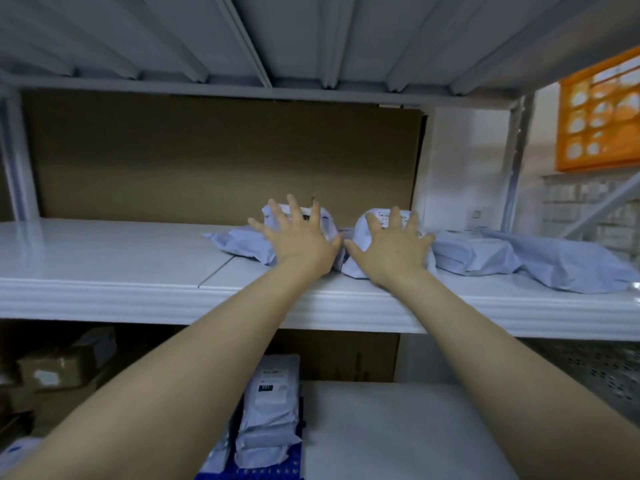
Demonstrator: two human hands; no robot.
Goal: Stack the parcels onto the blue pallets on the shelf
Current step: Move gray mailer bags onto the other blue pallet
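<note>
Two white plastic parcels lie side by side on the upper white shelf (pixel 104 258). My left hand (pixel 298 237) rests flat with fingers spread on the left parcel (pixel 239 242). Spread the same way, my right hand (pixel 394 244) lies on the right parcel (pixel 377 216). Neither hand grips. Two more white parcels (pixel 474 252) (pixel 568 265) lie further right on the same shelf. Below, a stack of white parcels (pixel 270 410) sits on a blue pallet (pixel 277 471) at the bottom edge.
A brown cardboard sheet (pixel 207 154) backs the upper shelf. Brown cartons (pixel 62 372) stand lower left. The lower white shelf (pixel 398 427) extends right of the stack. An orange crate (pixel 599 116) sits top right, grey shelf posts (pixel 17 161) at the sides.
</note>
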